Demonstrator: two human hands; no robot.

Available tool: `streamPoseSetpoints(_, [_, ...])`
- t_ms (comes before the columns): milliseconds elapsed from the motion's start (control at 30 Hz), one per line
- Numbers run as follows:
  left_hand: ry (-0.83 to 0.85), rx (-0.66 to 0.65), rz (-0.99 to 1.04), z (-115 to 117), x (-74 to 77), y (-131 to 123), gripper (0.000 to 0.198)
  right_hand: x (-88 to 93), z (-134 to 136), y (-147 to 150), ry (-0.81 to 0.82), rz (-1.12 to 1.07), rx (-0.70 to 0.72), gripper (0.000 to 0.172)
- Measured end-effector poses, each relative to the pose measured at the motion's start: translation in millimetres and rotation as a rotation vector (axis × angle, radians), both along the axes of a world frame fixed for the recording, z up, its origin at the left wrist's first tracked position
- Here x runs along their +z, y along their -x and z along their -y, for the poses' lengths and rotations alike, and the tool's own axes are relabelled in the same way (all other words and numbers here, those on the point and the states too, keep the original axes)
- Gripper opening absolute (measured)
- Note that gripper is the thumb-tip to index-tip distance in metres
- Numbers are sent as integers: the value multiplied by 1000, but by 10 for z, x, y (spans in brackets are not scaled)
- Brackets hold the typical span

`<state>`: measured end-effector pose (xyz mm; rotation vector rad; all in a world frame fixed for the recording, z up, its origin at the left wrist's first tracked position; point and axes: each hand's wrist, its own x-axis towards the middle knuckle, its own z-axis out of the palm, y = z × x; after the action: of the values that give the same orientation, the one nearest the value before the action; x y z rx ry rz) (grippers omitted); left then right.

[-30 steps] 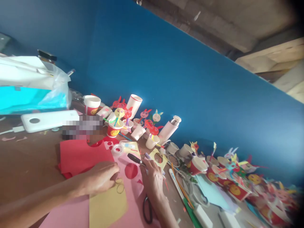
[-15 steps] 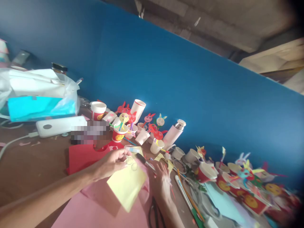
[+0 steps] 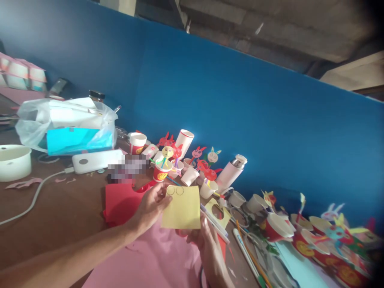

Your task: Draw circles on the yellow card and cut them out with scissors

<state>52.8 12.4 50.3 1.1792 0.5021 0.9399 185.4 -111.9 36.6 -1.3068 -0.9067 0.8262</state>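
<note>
A yellow sheet of paper with two small circles drawn near its top left corner is held up above pink paper. My left hand pinches its left edge, thumb in front by the circles. At the lower right corner, my right hand has its thumb at the edge and its fingers curled below and partly behind the sheet. Pens lie just beyond the right hand. Red paper lies left of my left hand, and the pink paper spreads beneath both hands.
Paper cups with paper animal figures stand along the blue wall. Behind them are a thermos and, at left, a plastic bag and a white power bank. A yellow offcut, cables and a white cutter lie to the right.
The yellow paper has been lifted and turned more upright, its circles now at top left. My right hand has come from the pens to the paper's lower corner. The view has shifted left.
</note>
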Motion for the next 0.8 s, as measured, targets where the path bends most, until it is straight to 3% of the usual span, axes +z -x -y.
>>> streamPoseSetpoints(133, [-34, 46, -66, 17, 12, 11, 33, -48, -25, -15, -18, -64, 61, 55])
streamPoseSetpoints(433, [-7, -15, -180, 7, -29, 7, 27, -105, -90, -153, 62, 194, -113, 32])
streamPoseSetpoints(667, [93, -38, -289, -48, -1, 12, 28, 165, -3, -310, 141, 423, -127, 29])
streamPoseSetpoints(800, [150, -30, -236, -88, 20, 25, 28, 335, 227, -508, 415, 839, -135, 26])
